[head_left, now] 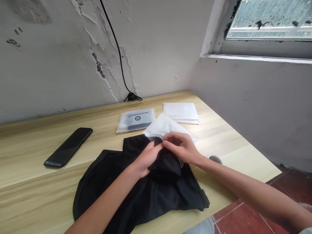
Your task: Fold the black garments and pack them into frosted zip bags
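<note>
A black cloth garment [136,191] lies spread on the wooden table [31,156]. My left hand [147,158] pinches a bunched part of the black cloth near its top edge. Just to its right, my right hand [181,148] grips the mouth of a frosted white plastic bag [162,127], fingers closed on its edge. The two hands touch at the bag's opening, where a bit of black cloth sits at the bag's mouth.
A black phone [69,147] lies at the left. A sealed ROCKBROS packet [136,119] and a stack of white bags [181,112] lie behind. A black cable [122,68] hangs down the wall. A round hole cover [214,159] sits near the table's right edge.
</note>
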Demonstrator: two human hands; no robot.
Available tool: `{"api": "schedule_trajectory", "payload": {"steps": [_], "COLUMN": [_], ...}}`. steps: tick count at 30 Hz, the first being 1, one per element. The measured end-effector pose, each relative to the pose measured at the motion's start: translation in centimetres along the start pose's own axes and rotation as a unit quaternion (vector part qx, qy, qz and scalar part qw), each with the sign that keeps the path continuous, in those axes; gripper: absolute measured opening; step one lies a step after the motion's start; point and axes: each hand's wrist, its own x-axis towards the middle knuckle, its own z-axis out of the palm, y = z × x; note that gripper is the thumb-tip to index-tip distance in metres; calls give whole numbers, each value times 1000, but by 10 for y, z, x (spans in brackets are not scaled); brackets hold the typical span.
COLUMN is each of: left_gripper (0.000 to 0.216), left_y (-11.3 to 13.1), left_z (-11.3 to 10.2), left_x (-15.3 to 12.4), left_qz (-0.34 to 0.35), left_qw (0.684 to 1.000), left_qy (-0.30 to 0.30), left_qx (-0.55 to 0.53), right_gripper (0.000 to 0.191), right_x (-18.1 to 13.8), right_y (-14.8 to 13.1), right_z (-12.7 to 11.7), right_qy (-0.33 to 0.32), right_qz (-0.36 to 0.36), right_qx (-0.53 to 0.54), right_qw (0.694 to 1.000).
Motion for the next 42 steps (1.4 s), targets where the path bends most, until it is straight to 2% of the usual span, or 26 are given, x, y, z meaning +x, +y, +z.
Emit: {"api": "schedule_trajectory", "payload": {"steps": [2,3,7,10,12,14,15,16,18,20,22,27,32,36,38,42], "left_gripper": [27,27,33,38,44,49,50,49,44,40,38,27,34,47,51,48], "left_y": [-4,-5,-8,-7,-6,-4,-3,-2,1,6,12,17,14,14,11,2], "left_z": [-1,-1,3,3,0,-4,-6,-7,-8,-7,-6,-7,-7,-2,3,13], "left_x": [5,8,12,11,10,10,9,9,8,6,6,7,3,-2,-3,-3], "left_qz": [-24,-13,119,149,141,122,112,102,90,94,106,148,161,180,183,140], "left_qw": [1000,1000,989,983,983,985,985,986,986,984,980,968,969,966,963,963], "left_qy": [1,4,42,58,53,39,30,20,7,6,15,29,-55,-117,-131,-160], "left_qx": [5,-3,-72,-86,-100,-118,-125,-130,-138,-151,-166,-200,-178,-147,-145,-167], "right_gripper": [14,13,12,14,17,20,32,45,56,50,42,40,42,50,53,50], "right_x": [-2,-4,-9,-7,0,12,17,22,29,29,27,17,17,19,16,8], "right_y": [-1,-2,-8,-11,-11,-9,-7,-6,-4,-5,-6,-3,1,-1,-3,-4], "right_z": [2,3,9,2,-12,-32,-42,-50,-62,-64,-59,-38,-43,-50,-46,-31], "right_qy": [-35,-52,-83,-81,-8,130,151,127,7,-114,-162,-165,-205,-183,-173,-173], "right_qz": [6,4,1,-13,-44,-80,-73,-36,61,148,197,235,279,301,313,327], "right_qx": [25,30,47,35,0,-49,-66,-66,-26,41,92,158,220,258,272,288], "right_qw": [999,998,995,996,999,987,984,989,998,981,962,945,912,900,893,883]}}
